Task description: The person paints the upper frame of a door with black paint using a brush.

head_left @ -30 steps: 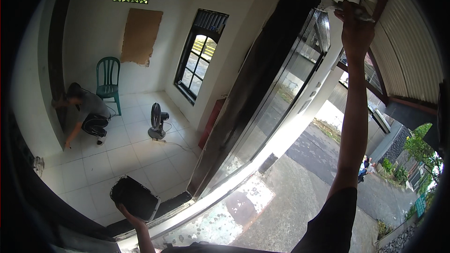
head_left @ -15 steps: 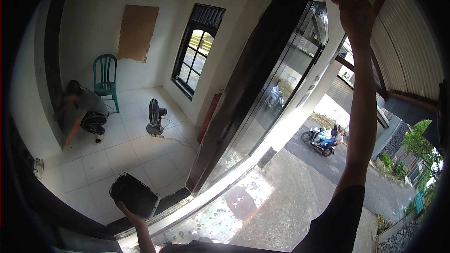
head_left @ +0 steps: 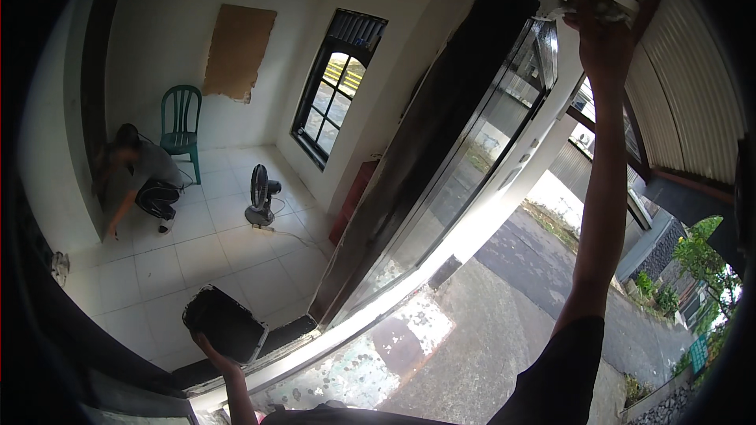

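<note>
In my left hand (head_left: pixel 214 354) is a shallow black tray (head_left: pixel 227 324) with white smears along its rim, held low beside the threshold. My right arm stretches up to the top of the black door frame (head_left: pixel 465 63). There my right hand (head_left: pixel 602 39) is closed round a pale, white-smeared flat tool (head_left: pixel 553 6). Its whitish end lies at the frame's upper corner, beside the white wall. My fingers hide part of the tool, so its exact kind is unclear.
Inside, another person (head_left: pixel 146 181) crouches by the left wall near a green plastic chair (head_left: pixel 181 130). A black fan (head_left: pixel 260 197) stands on the white tiles, its cord trailing. A glass panel (head_left: pixel 472 165) borders the doorway, with a concrete yard (head_left: pixel 488 330) outside.
The view has shifted slightly, and my raised right hand appears a little lower in it. The motorbike with riders has left the road in view. Both hands keep their holds.
</note>
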`<state>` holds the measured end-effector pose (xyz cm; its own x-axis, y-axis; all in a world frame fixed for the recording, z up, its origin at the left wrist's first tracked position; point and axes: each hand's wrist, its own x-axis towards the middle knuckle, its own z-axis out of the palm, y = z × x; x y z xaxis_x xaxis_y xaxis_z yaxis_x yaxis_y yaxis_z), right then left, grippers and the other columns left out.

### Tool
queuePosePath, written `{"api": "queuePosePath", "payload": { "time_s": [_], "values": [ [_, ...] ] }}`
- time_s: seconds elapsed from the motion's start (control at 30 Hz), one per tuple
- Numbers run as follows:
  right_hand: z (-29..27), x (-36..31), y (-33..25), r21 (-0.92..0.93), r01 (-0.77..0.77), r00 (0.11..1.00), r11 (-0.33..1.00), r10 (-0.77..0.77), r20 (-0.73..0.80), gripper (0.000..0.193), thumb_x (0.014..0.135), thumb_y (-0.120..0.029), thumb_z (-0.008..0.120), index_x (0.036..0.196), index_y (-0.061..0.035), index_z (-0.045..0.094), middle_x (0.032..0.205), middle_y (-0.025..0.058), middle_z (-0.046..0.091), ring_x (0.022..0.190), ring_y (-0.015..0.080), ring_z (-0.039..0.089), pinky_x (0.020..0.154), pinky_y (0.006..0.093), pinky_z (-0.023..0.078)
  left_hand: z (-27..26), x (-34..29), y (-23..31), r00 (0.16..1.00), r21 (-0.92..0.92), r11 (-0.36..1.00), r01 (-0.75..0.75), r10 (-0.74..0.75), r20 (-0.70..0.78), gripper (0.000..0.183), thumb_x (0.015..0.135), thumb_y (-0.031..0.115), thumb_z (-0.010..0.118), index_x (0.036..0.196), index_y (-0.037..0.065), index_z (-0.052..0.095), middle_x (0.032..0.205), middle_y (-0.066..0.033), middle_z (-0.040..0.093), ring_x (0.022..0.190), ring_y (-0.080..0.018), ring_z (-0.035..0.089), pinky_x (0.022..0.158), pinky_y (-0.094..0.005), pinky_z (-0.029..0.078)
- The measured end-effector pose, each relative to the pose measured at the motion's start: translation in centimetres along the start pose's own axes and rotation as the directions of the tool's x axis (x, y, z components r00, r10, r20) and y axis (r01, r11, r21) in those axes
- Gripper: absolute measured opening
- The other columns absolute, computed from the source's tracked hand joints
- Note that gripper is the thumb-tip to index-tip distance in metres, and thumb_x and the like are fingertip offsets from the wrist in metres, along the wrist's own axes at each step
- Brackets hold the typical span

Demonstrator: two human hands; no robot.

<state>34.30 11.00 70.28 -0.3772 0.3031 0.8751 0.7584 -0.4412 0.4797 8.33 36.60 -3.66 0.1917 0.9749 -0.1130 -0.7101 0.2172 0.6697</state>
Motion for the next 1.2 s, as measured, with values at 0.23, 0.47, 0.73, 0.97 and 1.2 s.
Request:
{"api": "queuePosePath", "payload": {
  "time_s": [0.23,0.47,0.73,0.97,1.2],
  "values": [
    [-0.6,-0.2,0.8,-0.036,0.211,0.971,0.977,-0.205,0.119,0.025,0.092,-0.022,0.062,0.098,0.0010,0.068,0.082,0.0107,0.072,0.077,0.0159,0.071,0.070,0.0255,0.055,0.0,-0.1,0.8,0.999,0.000,1.000,-0.006,0.006,-0.032,0.063,0.097,0.046,0.040,0.146,0.009,0.027,0.145,-0.0117,0.033,0.134,-0.0253,0.032,0.113,-0.0406,0.025],
    [-2.5,-2.0,-0.1,0.507,-0.315,0.934,0.802,0.357,0.014,0.020,0.093,-0.009,0.058,0.104,0.0072,0.063,0.100,0.0188,0.066,0.089,0.0265,0.069,0.079,0.0372,0.061,1.0,-0.4,2.3,0.997,0.052,0.998,-0.045,0.048,-0.057,0.068,0.096,0.050,0.041,0.147,0.010,0.025,0.147,-0.0114,0.031,0.136,-0.0260,0.031,0.113,-0.0410,0.025],
    [-0.7,-2.2,-2.0,0.251,-0.213,0.970,0.944,0.234,-0.058,0.019,0.092,-0.012,0.060,0.096,0.0058,0.064,0.090,0.0143,0.070,0.078,0.0211,0.071,0.071,0.0304,0.059,0.0,1.0,0.8,0.996,0.073,0.993,-0.089,0.089,0.005,0.067,0.096,0.052,0.038,0.148,0.013,0.023,0.148,-0.0114,0.030,0.137,-0.0271,0.030,0.113,-0.0432,0.024],
    [3.1,-10.1,-5.0,0.112,-0.152,0.971,0.982,0.170,-0.168,0.009,0.089,-0.011,0.064,0.087,-0.0019,0.064,0.078,0.0069,0.069,0.071,0.0129,0.067,0.065,0.0255,0.051,0.4,0.4,1.3,0.998,0.015,1.000,-0.021,0.022,-0.055,0.063,0.099,0.046,0.035,0.147,0.008,0.023,0.148,-0.0130,0.027,0.138,-0.0261,0.028,0.115,-0.0412,0.022],
    [3.1,-16.6,-11.3,0.121,-0.052,0.993,0.991,0.065,-0.100,0.015,0.084,-0.001,0.065,0.099,-0.0026,0.065,0.086,0.0104,0.067,0.072,0.0192,0.067,0.059,0.0299,0.052,0.3,0.2,2.1,0.997,0.030,0.996,-0.080,0.080,0.011,0.065,0.098,0.048,0.038,0.147,0.009,0.023,0.148,-0.0130,0.029,0.137,-0.0264,0.029,0.115,-0.0413,0.022]
  ]
}}
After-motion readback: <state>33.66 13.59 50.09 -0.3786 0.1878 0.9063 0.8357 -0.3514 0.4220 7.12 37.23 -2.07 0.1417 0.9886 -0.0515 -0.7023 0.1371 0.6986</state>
